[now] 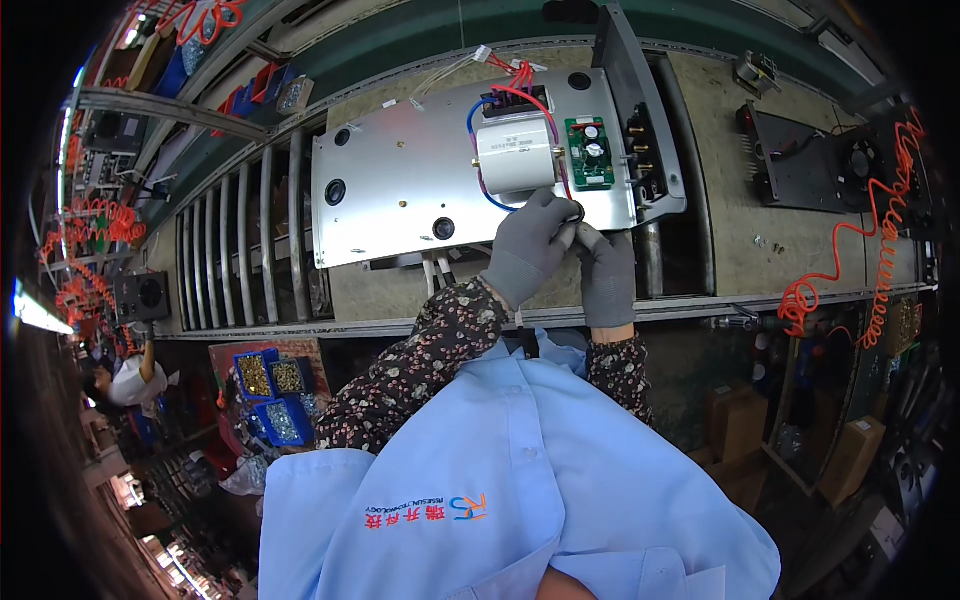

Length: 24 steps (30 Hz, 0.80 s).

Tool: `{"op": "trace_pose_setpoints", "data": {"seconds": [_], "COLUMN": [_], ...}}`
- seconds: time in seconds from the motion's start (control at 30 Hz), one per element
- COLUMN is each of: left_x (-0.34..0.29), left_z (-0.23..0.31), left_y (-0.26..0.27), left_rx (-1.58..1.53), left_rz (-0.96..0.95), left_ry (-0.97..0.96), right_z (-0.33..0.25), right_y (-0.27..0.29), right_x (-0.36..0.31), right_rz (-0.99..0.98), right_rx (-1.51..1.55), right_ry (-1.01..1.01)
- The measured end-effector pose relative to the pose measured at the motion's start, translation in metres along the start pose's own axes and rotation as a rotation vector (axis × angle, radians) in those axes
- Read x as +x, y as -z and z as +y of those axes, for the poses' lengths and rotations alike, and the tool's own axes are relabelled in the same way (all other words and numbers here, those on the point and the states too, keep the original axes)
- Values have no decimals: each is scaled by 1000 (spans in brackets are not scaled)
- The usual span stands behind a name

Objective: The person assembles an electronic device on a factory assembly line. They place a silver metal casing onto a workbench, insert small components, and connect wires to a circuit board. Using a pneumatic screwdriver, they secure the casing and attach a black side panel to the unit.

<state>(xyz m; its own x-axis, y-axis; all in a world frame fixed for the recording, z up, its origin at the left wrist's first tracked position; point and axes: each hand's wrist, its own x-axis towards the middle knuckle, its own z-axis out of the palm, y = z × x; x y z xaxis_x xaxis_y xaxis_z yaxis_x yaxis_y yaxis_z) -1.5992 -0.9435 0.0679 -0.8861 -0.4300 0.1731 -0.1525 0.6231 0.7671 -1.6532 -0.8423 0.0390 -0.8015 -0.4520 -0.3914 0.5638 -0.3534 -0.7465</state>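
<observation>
A silver metal panel [385, 185] lies on the roller bench with a dark grey end plate [640, 110] standing at its right. On it sit a white cylindrical capacitor [515, 156], a green circuit board [590, 153] and a black terminal block [515, 101] with red and blue wires. Both my hands wear grey gloves and meet at the panel's near edge, below the capacitor. The fingers of my left hand [528, 247] are closed beside a black round grommet [575, 211]. My right hand [607, 275] pinches close against it; whatever lies between the fingertips is hidden.
Metal rollers [240, 235] run left of the panel. Farther right stand a black housing with a fan [810, 165] and a small motor-like part [757, 72]. A coiled orange air hose [800, 303] hangs there. Blue bins of screws [255, 373] sit lower left, near another person [135, 380].
</observation>
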Motion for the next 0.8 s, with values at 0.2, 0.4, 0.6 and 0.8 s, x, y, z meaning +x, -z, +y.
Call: {"op": "trace_pose_setpoints", "data": {"seconds": [0.2,0.4,0.6,0.8], "left_x": [3,-7,-8,-9], "left_z": [-1,-14,-11,5], "left_y": [-6,-4,-13,-21], "left_rx": [35,12,130,139], "left_rz": [24,30,68,180], "left_ry": [11,-62,-53,92], "right_z": [1,6,-2,-2], "right_y": [-16,-8,14,26], "right_x": [4,4,18,21], "right_rz": [151,52,40,-134], "right_rx": [-49,-419,-160,-534], "right_ry": [22,127,-223,-56]}}
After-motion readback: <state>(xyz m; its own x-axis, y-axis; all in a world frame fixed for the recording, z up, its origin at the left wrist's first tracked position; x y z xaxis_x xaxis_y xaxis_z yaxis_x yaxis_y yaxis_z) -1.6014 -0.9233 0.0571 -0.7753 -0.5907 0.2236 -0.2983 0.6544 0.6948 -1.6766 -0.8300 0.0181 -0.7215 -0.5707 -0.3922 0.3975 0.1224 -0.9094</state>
